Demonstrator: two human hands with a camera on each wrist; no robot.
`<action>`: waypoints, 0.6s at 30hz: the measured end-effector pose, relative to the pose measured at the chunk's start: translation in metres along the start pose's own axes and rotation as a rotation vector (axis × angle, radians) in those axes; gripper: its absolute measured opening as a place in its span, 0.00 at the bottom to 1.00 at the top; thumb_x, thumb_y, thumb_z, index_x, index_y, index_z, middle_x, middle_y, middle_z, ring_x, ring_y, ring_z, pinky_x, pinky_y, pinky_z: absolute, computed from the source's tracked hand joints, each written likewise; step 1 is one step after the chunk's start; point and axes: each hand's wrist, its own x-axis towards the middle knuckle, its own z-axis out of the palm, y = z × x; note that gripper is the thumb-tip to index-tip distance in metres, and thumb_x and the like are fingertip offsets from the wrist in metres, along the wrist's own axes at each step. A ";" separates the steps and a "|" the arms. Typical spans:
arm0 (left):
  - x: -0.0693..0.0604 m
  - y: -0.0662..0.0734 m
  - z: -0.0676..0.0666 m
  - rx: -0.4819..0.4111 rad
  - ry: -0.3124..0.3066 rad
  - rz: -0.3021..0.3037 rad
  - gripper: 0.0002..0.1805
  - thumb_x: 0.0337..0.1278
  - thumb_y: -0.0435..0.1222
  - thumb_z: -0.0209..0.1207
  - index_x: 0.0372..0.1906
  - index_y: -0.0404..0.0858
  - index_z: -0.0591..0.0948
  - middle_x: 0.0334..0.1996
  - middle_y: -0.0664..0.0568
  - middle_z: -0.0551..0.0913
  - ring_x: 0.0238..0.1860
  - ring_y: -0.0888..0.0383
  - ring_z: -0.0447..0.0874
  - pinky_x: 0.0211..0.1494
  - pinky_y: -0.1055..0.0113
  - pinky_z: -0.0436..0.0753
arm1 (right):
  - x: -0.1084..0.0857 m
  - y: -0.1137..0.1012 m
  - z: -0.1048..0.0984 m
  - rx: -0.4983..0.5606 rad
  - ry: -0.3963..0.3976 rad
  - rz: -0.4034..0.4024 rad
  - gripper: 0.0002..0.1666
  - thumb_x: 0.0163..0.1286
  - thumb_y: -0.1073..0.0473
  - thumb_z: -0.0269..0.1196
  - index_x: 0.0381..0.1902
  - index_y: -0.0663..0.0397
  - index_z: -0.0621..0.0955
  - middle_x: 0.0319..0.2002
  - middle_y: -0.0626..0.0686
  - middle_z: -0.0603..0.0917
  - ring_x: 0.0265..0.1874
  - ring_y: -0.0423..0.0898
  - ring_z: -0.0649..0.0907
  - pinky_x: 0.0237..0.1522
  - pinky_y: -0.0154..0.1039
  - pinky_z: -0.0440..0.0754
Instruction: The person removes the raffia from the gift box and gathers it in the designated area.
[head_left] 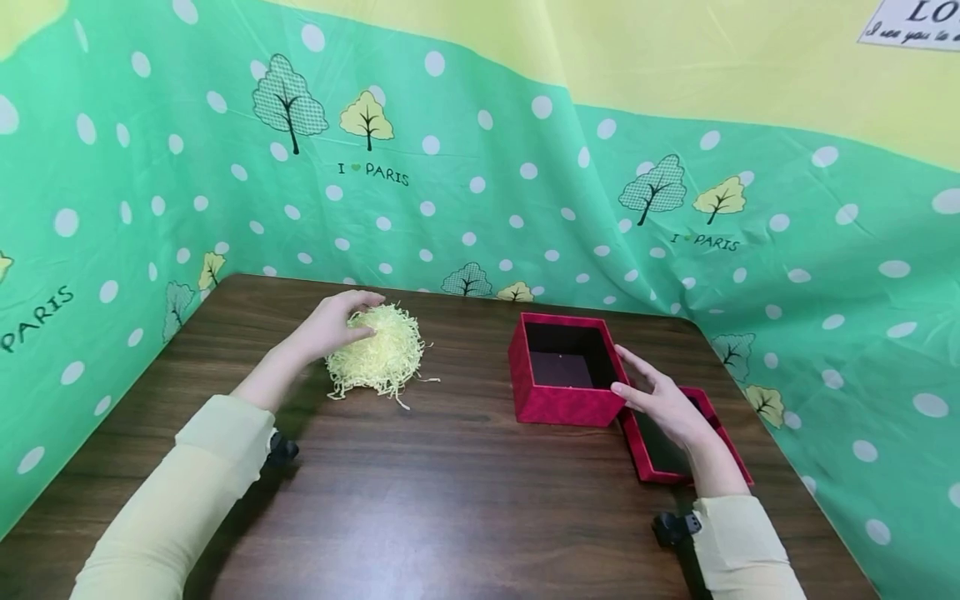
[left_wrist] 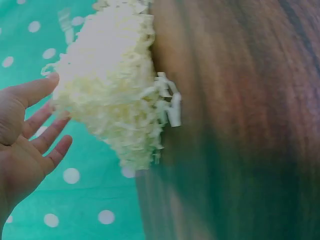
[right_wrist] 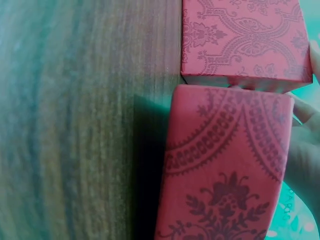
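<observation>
A loose pile of pale yellow shredded paper (head_left: pixel 382 354) lies at the back left of the table. My left hand (head_left: pixel 330 323) is at its left side, thumb and fingers spread; in the left wrist view the fingers (left_wrist: pixel 52 135) are apart and the fingertips reach the edge of the shreds. To the right stands an uncovered red box (head_left: pixel 566 406) with a dark inside. Against its right side my right hand (head_left: pixel 663 408) rests, thumb near the front corner and fingers along the rim. Dark floral patterning covers the box (right_wrist: pixel 245 40) in the right wrist view.
A shallower red box part (head_left: pixel 637 450), seemingly the lid, lies dark side up beneath my right hand, beside the box. The brown wooden table (head_left: pixel 450 500) meets a green dotted cloth (head_left: pixel 480 217) at the back and sides. A few stray shreds (head_left: pixel 429 380) lie beside the pile.
</observation>
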 end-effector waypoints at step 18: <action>-0.012 0.065 -0.020 0.085 0.025 0.050 0.30 0.55 0.38 0.64 0.64 0.38 0.70 0.61 0.44 0.72 0.64 0.45 0.67 0.68 0.48 0.63 | -0.010 -0.035 -0.012 -0.382 0.175 -0.168 0.43 0.67 0.48 0.61 0.74 0.44 0.54 0.70 0.61 0.59 0.67 0.63 0.61 0.58 0.66 0.65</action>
